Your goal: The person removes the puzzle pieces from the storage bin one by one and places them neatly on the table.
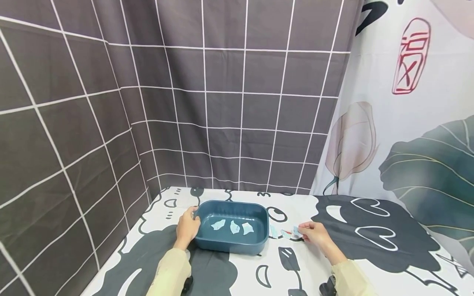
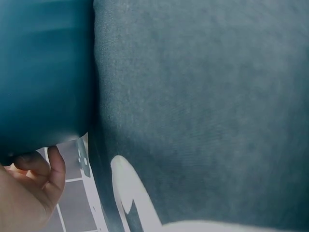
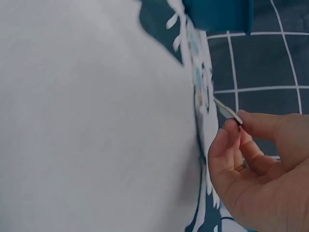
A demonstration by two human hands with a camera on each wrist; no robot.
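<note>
A dark blue plastic basin stands on the patterned cloth, with three irregular light-blue flat pieces apart on its floor, among them a middle piece. My left hand grips the basin's left end; the left wrist view shows curled fingers against the basin's wall. To the right of the basin my right hand pinches a small thin light-blue piece between thumb and fingertips. Between basin and hand lie a pale narrow piece and a piece with a red mark.
The table cloth is white with dark grey cartoon shapes. Behind it hangs a grey curtain with a white grid, which also runs along the left side. A white curtain with flower and leaf prints hangs at the right.
</note>
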